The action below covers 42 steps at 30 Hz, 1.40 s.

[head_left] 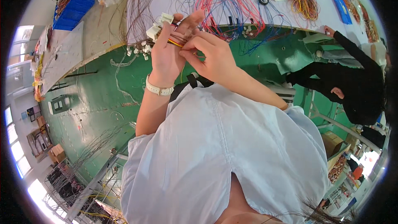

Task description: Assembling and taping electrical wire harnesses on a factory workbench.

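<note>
Above the table's near edge, my left hand (164,60) is turned palm up, its thumb raised and its fingers curled around a small wire bundle. White plastic connectors (154,30) on the bundle stick out beside the thumb. Yellow, red and dark wires (176,42) run from them across the palm. My right hand (213,54) comes in from the right, thumb and forefinger pinched together at these wires. Its fingertips partly hide the wire ends.
Brown, red and blue wires (230,0) spread over the white table (182,6). A blue bin (74,6) stands far left, and yellow wire bundles (300,0) lie far right. White connectors (143,49) hang at the near edge. A co-worker in black (356,83) is at the right.
</note>
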Available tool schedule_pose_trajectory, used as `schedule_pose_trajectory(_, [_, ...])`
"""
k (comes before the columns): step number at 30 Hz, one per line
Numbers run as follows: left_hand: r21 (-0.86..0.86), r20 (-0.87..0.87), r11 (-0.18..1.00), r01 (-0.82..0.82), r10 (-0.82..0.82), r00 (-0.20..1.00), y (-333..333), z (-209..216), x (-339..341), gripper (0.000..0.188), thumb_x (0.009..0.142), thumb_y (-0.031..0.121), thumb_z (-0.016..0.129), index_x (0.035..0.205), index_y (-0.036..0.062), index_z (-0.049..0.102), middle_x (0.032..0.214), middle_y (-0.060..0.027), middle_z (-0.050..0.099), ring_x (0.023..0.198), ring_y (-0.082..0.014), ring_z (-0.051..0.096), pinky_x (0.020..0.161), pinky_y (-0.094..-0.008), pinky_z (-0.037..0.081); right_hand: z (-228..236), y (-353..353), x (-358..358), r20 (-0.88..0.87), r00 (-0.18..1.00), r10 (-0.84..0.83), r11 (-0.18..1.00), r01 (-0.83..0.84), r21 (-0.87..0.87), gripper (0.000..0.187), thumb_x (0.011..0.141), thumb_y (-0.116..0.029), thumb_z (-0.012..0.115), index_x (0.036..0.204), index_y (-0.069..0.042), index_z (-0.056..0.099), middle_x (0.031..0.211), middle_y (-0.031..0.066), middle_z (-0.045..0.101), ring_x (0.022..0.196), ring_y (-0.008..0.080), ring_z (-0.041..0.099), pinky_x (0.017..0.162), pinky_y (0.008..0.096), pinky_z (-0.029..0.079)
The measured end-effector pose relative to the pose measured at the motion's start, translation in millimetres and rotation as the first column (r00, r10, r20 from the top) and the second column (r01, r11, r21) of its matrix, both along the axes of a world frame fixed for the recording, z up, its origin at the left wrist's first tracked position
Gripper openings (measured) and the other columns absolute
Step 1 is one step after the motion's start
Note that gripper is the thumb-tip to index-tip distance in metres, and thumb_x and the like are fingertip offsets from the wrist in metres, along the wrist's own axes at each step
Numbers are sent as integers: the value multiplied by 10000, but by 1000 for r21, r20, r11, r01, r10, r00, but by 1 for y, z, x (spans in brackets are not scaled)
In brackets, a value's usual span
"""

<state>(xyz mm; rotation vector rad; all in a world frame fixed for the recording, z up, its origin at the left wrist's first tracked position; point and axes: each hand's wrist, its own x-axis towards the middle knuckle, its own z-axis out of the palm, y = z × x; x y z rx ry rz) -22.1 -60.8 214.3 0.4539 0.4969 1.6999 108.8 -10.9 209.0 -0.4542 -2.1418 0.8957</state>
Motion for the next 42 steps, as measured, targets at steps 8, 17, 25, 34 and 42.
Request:
schedule_pose_trajectory(8, [-72,-216,996,-47,30,976,-8,12,13,342,1005,344,279,1136,65,428,1263,-246,505,1192,-309,479,1002,-434,371,7,-2,-2,-70,997,15,990,-24,-135,153,749,-27,704,857,9,602,849,102,620,777,239,622,687,315,507])
schedule_pose_trajectory(17, [-116,-252,990,-79,47,966,-14,5,14,317,1002,301,297,1109,51,459,1249,-261,516,1177,-314,496,1011,-434,360,-7,-3,-5,-86,982,166,807,-185,-562,109,879,-98,590,895,9,588,827,49,597,764,128,567,666,267,458])
schedule_pose_trajectory(25, [-18,177,998,-56,58,983,-47,-38,-121,265,978,249,382,957,51,556,604,43,276,540,-107,308,584,-257,351,-45,75,103,255,933,255,759,-30,-650,258,906,-242,575,814,-6,629,671,-30,530,609,51,458,537,231,370])
schedule_pose_trajectory(34, [-346,-711,886,-308,-34,702,-22,-39,-75,311,907,165,384,1029,3,620,865,-63,624,518,-73,433,425,-196,309,-37,50,90,404,914,30,945,106,-310,204,879,-174,591,803,16,590,659,73,521,588,123,447,543,284,375])
schedule_pose_trajectory(42, [-537,-668,804,-254,-221,711,-6,-29,-52,464,985,419,371,912,16,589,531,83,349,440,-32,272,416,-210,192,1,76,91,330,930,158,913,-11,-407,167,897,-143,570,893,17,619,775,37,625,685,95,537,611,249,434])
